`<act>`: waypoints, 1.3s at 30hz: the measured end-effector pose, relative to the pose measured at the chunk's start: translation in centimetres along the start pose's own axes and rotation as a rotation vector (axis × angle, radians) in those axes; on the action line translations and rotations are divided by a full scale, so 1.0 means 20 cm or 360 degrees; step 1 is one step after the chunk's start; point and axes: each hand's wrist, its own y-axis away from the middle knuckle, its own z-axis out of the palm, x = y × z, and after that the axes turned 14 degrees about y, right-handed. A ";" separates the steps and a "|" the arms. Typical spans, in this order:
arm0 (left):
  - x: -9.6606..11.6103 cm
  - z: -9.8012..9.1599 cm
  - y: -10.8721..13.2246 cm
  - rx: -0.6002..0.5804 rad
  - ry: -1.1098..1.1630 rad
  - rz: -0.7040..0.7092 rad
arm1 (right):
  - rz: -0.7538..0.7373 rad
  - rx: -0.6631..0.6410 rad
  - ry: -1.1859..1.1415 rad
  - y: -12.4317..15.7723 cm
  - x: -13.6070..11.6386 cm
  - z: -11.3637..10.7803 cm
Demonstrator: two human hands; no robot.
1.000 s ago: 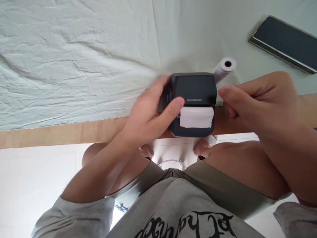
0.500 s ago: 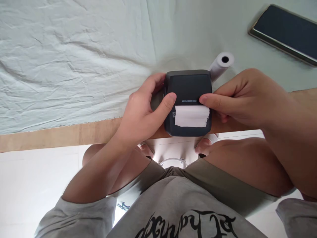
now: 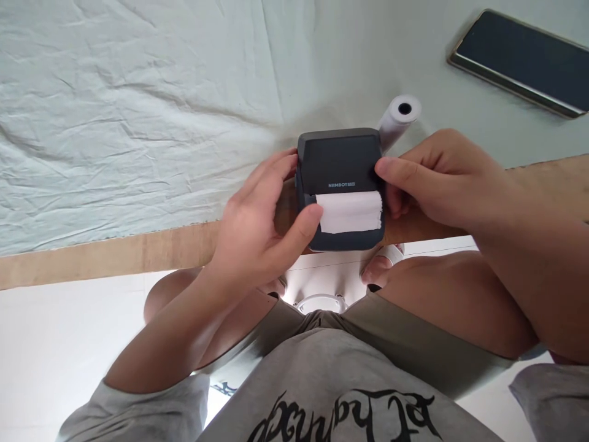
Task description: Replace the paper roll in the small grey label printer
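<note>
Between my two hands is a black label printer (image 3: 340,159) marked NIIMBOT, held over the table's front edge. A strip of white paper (image 3: 350,212) with a ragged right end lies out over its front part. My left hand (image 3: 264,215) grips the printer's left side, thumb beside the paper's left end and fingers along the upper left edge. From the right, my right hand (image 3: 432,178) holds the printer, its thumb at the right edge and its other fingers partly hidden below. A white paper roll (image 3: 398,120) with a dark core lies just behind the printer's upper right corner.
A dark smartphone (image 3: 524,61) lies at the upper right. Wrinkled pale cloth (image 3: 138,123) covers the table, whose bare wooden edge (image 3: 110,248) runs along the front. My legs and feet are below that edge.
My left thumb has slid down from the printer's top to beside the paper. My right thumb has moved up and outward to the right edge. The whole view has shifted slightly.
</note>
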 end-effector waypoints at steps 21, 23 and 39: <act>-0.02 0.09 0.09 -0.0144 -0.0596 0.0024 | 0.0376 0.0062 0.0131 -0.03 -0.03 -0.01; -0.02 0.09 0.10 -0.0118 -0.0577 0.0037 | 0.0364 0.0058 0.0143 -0.03 -0.02 -0.01; 0.03 0.05 0.06 -0.0062 -0.0314 -0.0192 | 0.0122 0.0149 0.0738 -0.03 0.03 0.02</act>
